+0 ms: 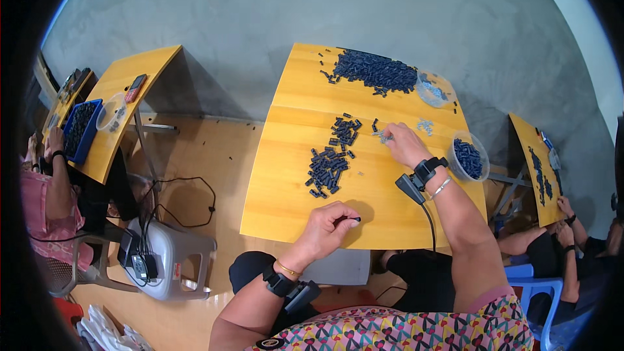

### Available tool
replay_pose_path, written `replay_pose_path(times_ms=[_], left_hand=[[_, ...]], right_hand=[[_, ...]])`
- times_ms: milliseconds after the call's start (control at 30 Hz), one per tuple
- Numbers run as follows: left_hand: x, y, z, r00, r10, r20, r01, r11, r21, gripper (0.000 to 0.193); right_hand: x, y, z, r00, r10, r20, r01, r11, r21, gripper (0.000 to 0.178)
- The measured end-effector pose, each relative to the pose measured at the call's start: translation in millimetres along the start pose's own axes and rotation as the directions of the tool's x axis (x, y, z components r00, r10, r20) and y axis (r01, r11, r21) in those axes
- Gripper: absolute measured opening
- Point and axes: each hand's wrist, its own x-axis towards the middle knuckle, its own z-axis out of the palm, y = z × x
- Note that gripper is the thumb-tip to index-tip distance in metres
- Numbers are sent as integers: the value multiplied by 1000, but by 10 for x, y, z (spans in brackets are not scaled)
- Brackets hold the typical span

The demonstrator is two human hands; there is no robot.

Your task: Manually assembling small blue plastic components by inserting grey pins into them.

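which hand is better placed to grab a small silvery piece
Probably the right hand: its fingertips are close to the small silvery pieces, while the left hand, farther off, pinches a black part.

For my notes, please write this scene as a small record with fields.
Left hand: pinches a small dark piece
Right hand: fingertips at small grey pieces; grip unclear
Table: yellow
Table middle: loose pile of black parts
Table far end: larger dark pile
Clear tub: near right edge, holds dark parts
Nearby: person at left table
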Motion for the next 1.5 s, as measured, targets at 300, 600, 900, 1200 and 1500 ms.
replay_pose_path(times_ms=[300,600,900,1200,1500], left_hand=[[-3,4,2,999,48,-24,-48,999,20,9],[11,13,-10,998,60,19,-61,996,69,7],[3,1,0,996,92,2,-92,995,48,7],[8,-56,-1,992,125,16,-126,989,82,7],[19,-15,-12,994,109,4,-109,988,109,7]], right_hand=[[95,-45,19,992,-110,-62,113,993,41,7],[-41,-553,131,956,-292,38,282,944,169,5],[12,-490,200,975,-220,7,216,962,169,9],[-149,-670,203,950,-312,32,303,939,161,13],[-418,-522,159,958,-285,42,269,937,222,9]])
